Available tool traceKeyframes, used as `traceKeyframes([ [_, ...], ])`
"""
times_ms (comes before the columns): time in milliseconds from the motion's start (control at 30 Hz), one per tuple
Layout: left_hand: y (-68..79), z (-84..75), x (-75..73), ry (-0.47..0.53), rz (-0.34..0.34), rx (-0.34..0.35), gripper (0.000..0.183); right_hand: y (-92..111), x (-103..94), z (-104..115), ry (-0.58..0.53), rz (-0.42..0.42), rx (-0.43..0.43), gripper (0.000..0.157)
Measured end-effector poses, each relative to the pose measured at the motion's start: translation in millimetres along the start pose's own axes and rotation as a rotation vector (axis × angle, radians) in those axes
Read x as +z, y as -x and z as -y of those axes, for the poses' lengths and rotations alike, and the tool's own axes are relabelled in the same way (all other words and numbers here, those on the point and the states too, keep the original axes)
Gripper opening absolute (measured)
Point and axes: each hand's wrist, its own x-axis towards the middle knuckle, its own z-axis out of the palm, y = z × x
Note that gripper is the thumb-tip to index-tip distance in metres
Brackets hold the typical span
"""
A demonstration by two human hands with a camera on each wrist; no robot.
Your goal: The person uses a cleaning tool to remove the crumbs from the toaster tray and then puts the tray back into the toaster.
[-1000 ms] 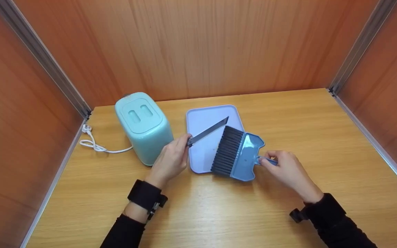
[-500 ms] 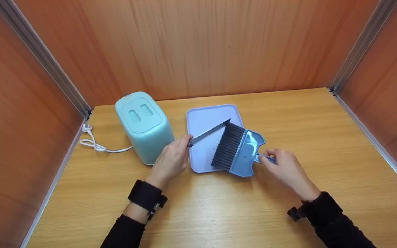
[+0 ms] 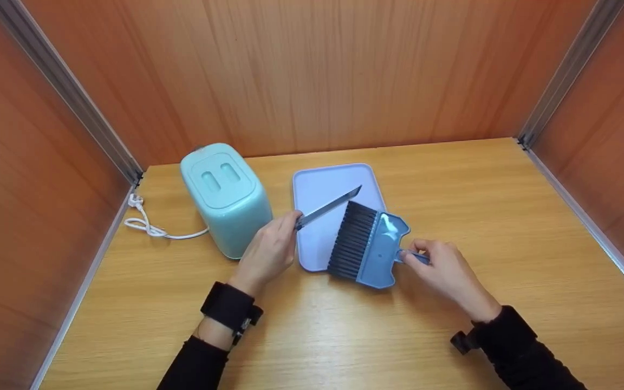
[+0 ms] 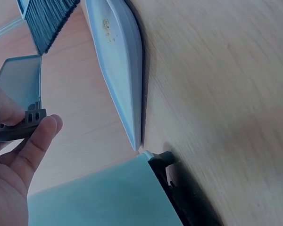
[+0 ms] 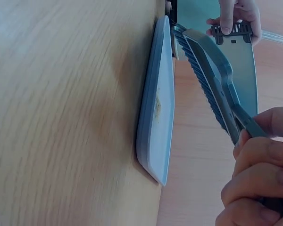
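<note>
My left hand [image 3: 268, 249] pinches the dark slotted end of a thin crumb tray [image 3: 331, 206], seen nearly edge-on above a lilac serving tray [image 3: 317, 184]. In the left wrist view, thumb and fingers grip that end [image 4: 30, 120]. My right hand [image 3: 444, 268] grips the handle of a blue brush [image 3: 379, 254] with long dark bristles. The brush hangs over the serving tray's right front part, its bristles just below the crumb tray and apart from it in the left wrist view. Brown crumbs [image 5: 157, 106] lie on the serving tray.
A mint-green toaster [image 3: 236, 216] stands left of the serving tray, close by my left hand. Its white cord [image 3: 152, 230] and plug lie on the wooden table [image 3: 312, 336] to the left. Wood-grain panels [image 3: 333, 76] enclose the back and both sides.
The brush in my right hand rose slightly up toward the crumb tray, then came back down and to the left. My left hand stays in place, the crumb tray's tilt changing slightly.
</note>
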Motion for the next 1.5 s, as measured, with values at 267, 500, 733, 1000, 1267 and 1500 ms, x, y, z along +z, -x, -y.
traceKeyframes([
  [267, 0.9, 0.2, 0.2, 0.003, -0.016, 0.013, 0.031, 7.4, 0.1, 5.8, 0.076, -0.044, -0.05, 0.017],
  [500, 2.1, 1.0, 1.8, 0.007, -0.013, 0.013, 0.031, 5.1, -0.6, 1.6, 0.113, -0.102, -0.055, 0.019],
  [733, 2.8, -0.8, 0.6, -0.001, 0.008, -0.005, 0.03, 3.5, -0.2, -4.2, 0.102, -0.135, -0.045, 0.021],
  [1000, 2.1, -2.8, 1.0, 0.008, 0.008, -0.002, 0.033, 2.1, -0.2, -3.3, 0.071, -0.107, -0.02, 0.023],
  [1267, 2.4, -2.3, 1.4, 0.014, 0.008, -0.002, 0.034, 0.2, 2.4, -5.9, 0.058, -0.069, 0.003, 0.024],
  [1500, 3.0, -2.5, 1.0, 0.015, 0.006, -0.003, 0.034, 0.5, 8.1, -3.5, 0.034, -0.017, 0.037, 0.024],
])
